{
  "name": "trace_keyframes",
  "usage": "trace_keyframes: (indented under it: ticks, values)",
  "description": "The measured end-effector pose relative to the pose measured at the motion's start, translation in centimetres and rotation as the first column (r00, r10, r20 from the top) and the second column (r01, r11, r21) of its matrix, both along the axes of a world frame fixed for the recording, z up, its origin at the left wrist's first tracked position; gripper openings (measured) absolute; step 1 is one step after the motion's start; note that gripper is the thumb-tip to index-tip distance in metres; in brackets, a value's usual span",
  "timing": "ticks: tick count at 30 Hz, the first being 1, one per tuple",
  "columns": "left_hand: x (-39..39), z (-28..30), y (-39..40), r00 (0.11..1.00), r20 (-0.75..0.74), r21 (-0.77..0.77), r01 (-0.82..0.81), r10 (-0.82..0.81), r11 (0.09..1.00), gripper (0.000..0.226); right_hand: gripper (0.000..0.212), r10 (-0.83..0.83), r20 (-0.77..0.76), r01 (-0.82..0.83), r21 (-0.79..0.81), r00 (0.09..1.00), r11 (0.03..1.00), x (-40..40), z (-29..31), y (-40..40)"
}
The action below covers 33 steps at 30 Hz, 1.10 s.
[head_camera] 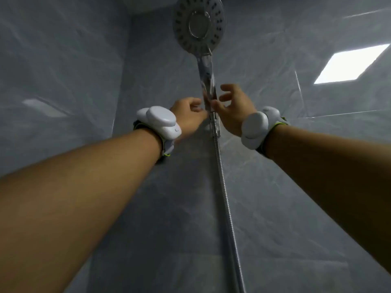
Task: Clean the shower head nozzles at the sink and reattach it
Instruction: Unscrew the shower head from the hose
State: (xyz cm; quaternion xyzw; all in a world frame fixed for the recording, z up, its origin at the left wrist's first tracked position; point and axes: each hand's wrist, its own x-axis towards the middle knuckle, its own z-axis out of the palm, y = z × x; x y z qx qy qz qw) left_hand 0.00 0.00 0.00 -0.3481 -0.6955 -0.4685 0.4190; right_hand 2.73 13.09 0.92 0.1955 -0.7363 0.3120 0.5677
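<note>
A chrome shower head (198, 23) with a round grey nozzle face hangs high on the wall, its handle (207, 77) running down to the hose joint. My left hand (188, 114) reaches the base of the handle from the left, fingers curled at the joint. My right hand (232, 104) is on the right side, its fingertips touching the lower handle while the other fingers spread loosely. A ribbed metal hose (224, 187) drops from the joint toward the bottom of the view. The wall bracket is hidden behind my hands.
Grey marbled wall tiles (84, 70) surround the shower on the left and right, meeting in a corner behind the head. A bright rectangular light reflection (351, 64) shows on the right wall. White bands sit on both wrists.
</note>
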Motion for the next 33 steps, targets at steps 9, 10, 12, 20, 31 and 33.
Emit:
trace_keyframes:
  ticks: [9,10,12,20,31,33]
  values:
    - [-2.6,2.3,2.2,0.997,-0.033,-0.017,-0.075,0.075,0.997,0.035,0.038,0.082,0.038,-0.082,0.010,0.996,0.997,-2.4,3.2,-0.4]
    - [-3.0,2.4,2.3,0.996,-0.042,0.003,-0.082,0.082,0.997,0.031,0.036,0.086,0.042,-0.086,0.004,0.995,0.996,-2.5,3.3,-0.3]
    - [-3.6,2.6,2.4,0.995,-0.068,0.059,-0.065,0.069,0.996,0.022,0.035,0.097,0.027,-0.096,-0.010,0.995,0.995,-2.8,3.5,-0.2]
    - [-3.3,4.1,1.7,0.988,-0.145,0.174,0.075,-0.050,0.982,0.019,0.038,0.169,-0.048,-0.171,-0.034,0.984,0.985,-1.5,5.4,-1.0]
    - [0.9,1.9,0.9,0.988,-0.061,0.146,0.150,-0.142,0.978,0.024,0.034,0.186,-0.051,-0.190,-0.093,0.981,0.977,0.7,2.8,-2.4]
    - [1.1,0.8,0.4,0.992,-0.033,0.140,0.124,-0.121,0.982,0.031,0.033,0.196,-0.017,-0.196,-0.115,0.981,0.974,0.7,0.7,-2.6]
